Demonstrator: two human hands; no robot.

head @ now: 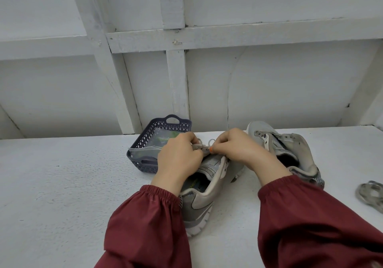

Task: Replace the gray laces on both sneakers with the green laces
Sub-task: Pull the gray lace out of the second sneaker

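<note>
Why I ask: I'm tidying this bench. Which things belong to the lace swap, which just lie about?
Job: near sneaker, its gray lace, unlaced far sneaker, bag of green laces.
Lying about: latticed basket, loose gray lace coil.

My sleeves (151,226) are dark red — one nail on my right hand (238,147) is orange. The near sneaker (205,203) is gray with a pale beige swoosh and white sole; its lace (200,147) is gray too. At one o'clock the second sneaker (294,143) is dingy light gray. At eleven o'clock the basket (145,137) is dark blue-violet with a diamond lattice — green laces (167,136) inside. The table (62,184) is speckled white.
</note>
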